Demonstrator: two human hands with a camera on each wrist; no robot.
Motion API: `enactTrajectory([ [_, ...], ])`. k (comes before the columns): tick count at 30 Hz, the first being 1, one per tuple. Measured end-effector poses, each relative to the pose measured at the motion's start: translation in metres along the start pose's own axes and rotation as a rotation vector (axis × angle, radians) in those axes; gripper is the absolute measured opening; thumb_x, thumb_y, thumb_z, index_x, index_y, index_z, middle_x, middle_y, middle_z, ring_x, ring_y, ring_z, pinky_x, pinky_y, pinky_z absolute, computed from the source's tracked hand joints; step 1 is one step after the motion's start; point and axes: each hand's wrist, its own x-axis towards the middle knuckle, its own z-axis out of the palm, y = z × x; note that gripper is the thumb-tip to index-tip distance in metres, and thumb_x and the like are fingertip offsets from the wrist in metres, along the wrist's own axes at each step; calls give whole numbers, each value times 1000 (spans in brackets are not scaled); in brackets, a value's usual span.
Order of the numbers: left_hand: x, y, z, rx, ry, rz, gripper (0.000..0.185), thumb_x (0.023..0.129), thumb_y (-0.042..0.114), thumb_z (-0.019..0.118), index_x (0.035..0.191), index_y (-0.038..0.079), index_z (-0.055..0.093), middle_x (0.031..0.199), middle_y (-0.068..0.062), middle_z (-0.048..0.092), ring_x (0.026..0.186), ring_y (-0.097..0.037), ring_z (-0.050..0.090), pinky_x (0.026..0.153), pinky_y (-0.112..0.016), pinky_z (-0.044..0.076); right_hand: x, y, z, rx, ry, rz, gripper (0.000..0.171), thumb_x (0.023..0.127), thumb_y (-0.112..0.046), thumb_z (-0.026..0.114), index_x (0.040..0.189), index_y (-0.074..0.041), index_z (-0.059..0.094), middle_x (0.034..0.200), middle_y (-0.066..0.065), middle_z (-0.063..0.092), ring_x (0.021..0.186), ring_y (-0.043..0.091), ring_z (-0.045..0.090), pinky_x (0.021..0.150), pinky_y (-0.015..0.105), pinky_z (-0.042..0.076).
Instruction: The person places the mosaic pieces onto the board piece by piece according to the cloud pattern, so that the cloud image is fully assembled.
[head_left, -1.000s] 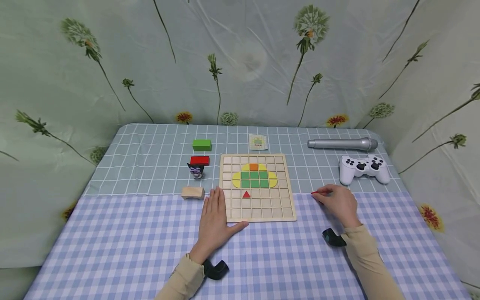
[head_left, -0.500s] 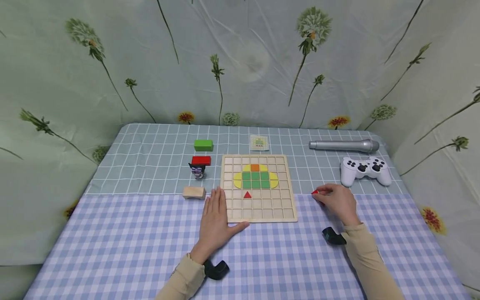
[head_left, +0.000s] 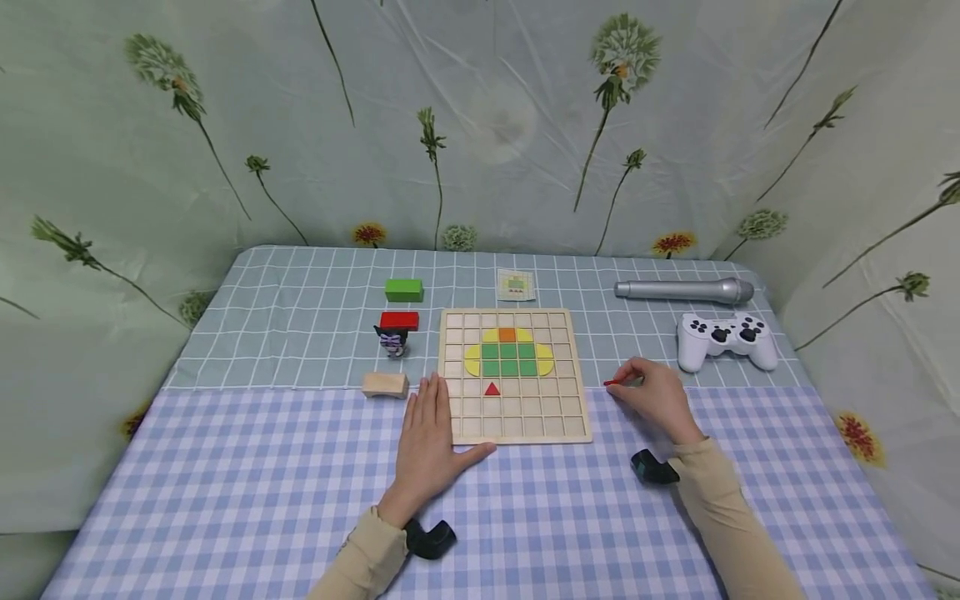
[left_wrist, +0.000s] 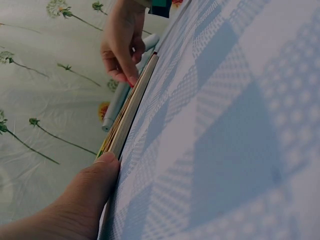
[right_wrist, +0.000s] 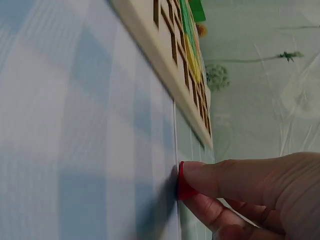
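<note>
My right hand (head_left: pixel 657 397) pinches a small red tile (right_wrist: pixel 185 183) between thumb and fingers, just right of the wooden grid board (head_left: pixel 558 429). My left hand (head_left: pixel 426 442) lies with straight fingers along the board's left side, its thumb (left_wrist: pixel 102 172) against the near edge. On the board, green squares (head_left: pixel 508 367) fill a block in the upper middle, with yellow rounded pieces (head_left: pixel 545 360) around them. An orange square (head_left: pixel 507 334) tops the block. Below it, toward the left, a single red triangle (head_left: pixel 492 390) sits in a cell.
Behind the board lies a small pattern card (head_left: pixel 516 285). At left stand a green block (head_left: pixel 404 290), a red block (head_left: pixel 399 321), a dark-eared figurine (head_left: pixel 392 342) and a wooden arch block (head_left: pixel 386 385). At right are a silver microphone (head_left: pixel 684 290) and a white game controller (head_left: pixel 727 340).
My right hand has moved left toward the board with the red tile, which has turned in its fingers. The left hand has stayed in place.
</note>
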Motion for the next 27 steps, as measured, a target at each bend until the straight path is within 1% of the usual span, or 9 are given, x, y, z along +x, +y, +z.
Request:
enactTrajectory([
  [3,0,-1,0,9,-2,-2,118,74,75,56,151,0,8,158,-14,3,143,-25,-4,114,-39,-2,3,-10,8,28,9,-19,14,75,-14,79,78,-10,66,75,1,66,62,16,49,54,30,36],
  [6,0,0,-1,11,-3,-3,119,74,75,56,151,0,7,158,-14,3,143,-25,-4,114,-39,-2,6,-25,17,87,2,-53,14,76,-13,79,79,-10,67,77,1,67,60,16,45,53,29,34],
  [10,0,1,-1,2,-1,-3,119,74,75,57,151,-1,8,157,-15,3,143,-26,-3,114,-39,-1,9,-49,33,188,-68,-82,14,75,-12,80,80,-10,67,78,0,66,57,16,42,49,26,33],
  [13,0,1,-1,4,8,3,118,74,75,57,150,-2,10,157,-16,5,143,-27,-1,115,-40,0,11,-65,46,224,-138,-99,14,76,-13,80,81,-9,68,76,-2,65,56,16,43,48,26,35],
  [16,0,1,-1,19,14,12,119,74,75,57,150,-3,10,157,-17,6,143,-28,0,115,-39,1,13,-76,59,207,-177,-122,11,77,-15,79,82,-10,70,73,-5,64,59,13,49,53,26,39],
  [19,0,0,-1,29,10,16,119,74,76,56,150,-3,10,157,-17,6,143,-28,0,115,-38,0,15,-84,69,186,-187,-132,8,78,-15,79,80,-13,72,71,-8,63,60,12,50,55,28,41],
  [22,0,0,-1,26,4,12,119,74,75,56,150,-3,10,157,-17,6,143,-27,-1,115,-38,0,16,-89,76,178,-202,-155,6,79,-16,78,81,-14,73,73,-9,64,63,11,52,58,29,43],
  [25,0,0,-2,22,0,10,119,74,76,57,150,-3,10,157,-17,6,143,-27,-1,115,-39,0,17,-93,80,177,-221,-166,6,80,-17,77,83,-13,74,77,-9,66,71,11,57,65,31,47],
  [27,0,0,-2,24,4,12,119,74,76,56,150,-3,10,157,-17,6,143,-27,-1,115,-39,0,18,-95,81,173,-218,-171,7,81,-17,76,83,-11,75,80,-8,67,78,12,60,72,33,49],
])
